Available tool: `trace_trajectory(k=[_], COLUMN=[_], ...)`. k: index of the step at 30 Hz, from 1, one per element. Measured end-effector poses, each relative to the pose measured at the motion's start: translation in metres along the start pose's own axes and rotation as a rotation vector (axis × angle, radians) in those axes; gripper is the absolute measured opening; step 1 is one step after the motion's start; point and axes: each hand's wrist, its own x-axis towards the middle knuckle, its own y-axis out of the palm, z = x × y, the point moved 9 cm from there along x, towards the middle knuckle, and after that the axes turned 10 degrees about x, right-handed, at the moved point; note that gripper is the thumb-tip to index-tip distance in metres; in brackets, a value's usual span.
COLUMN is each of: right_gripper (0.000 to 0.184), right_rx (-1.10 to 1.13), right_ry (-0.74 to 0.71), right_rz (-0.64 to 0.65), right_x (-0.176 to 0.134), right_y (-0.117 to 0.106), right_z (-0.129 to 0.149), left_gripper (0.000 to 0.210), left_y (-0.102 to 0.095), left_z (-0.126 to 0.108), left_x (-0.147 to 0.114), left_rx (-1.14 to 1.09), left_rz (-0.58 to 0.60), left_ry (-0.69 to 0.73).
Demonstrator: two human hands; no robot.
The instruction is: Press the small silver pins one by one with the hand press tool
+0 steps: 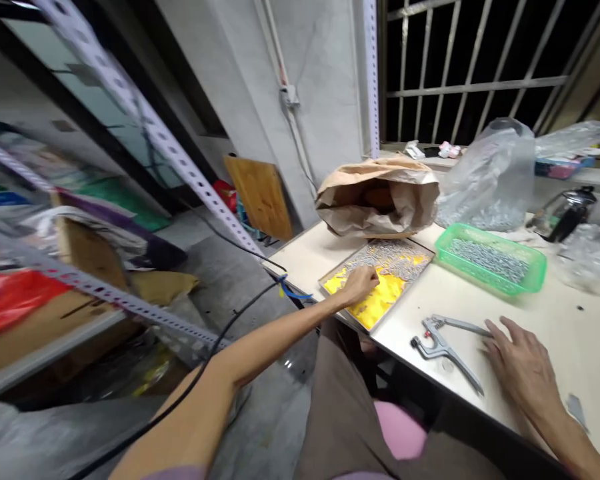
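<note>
My left hand (361, 285) is over a shallow tray (323, 283) with a yellow bottom, its fingers curled in toward the small grey metal pieces (397, 257) scattered there. Whatever those fingers pinch, if anything, is hidden. On the table, palm down with fingers spread, rests my right hand (523, 363). Its fingertips are beside one handle of a pair of metal snap-fastener pliers (443, 350), which lie with handles apart; whether they touch I cannot tell. Behind the pliers is a green plastic basket (540, 277) holding many small metal pieces.
An open brown paper bag (380, 213) stands behind the tray. Clear plastic bags (500, 173) and a glass pot (567, 210) are farther back. A black cable (200, 380) crosses near my left arm. A metal shelf frame (150, 127) rises at left.
</note>
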Motion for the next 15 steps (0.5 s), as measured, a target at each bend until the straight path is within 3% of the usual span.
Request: trace_trajectory(k=[2, 5, 8, 15], right_gripper=[0.027, 0.022, 0.016, 0.018], right_rx=[0.067, 0.152, 0.117, 0.080], right_ry=[-0.052, -0.068, -0.006, 0.032], right_rz=[0.036, 0.161, 0.192, 0.172], right_x=[-0.002, -0.011, -0.022, -0.028], right_y=[-0.007, 0.003, 0.014, 0.013], right_z=[0.025, 0.057, 0.069, 0.063], left_gripper=[0.015, 0.016, 0.015, 0.017], left_y=[0.018, 0.057, 0.083, 0.096], left_z=[-0.018, -0.046, -0.068, -0.087], left_x=[-0.008, -0.026, -0.039, -0.043], left_rx=[-0.174, -0.466, -0.497, -0.358], left_rz=[0.077, 0.256, 0.314, 0.332], left_ry=[0.056, 0.076, 0.081, 0.125])
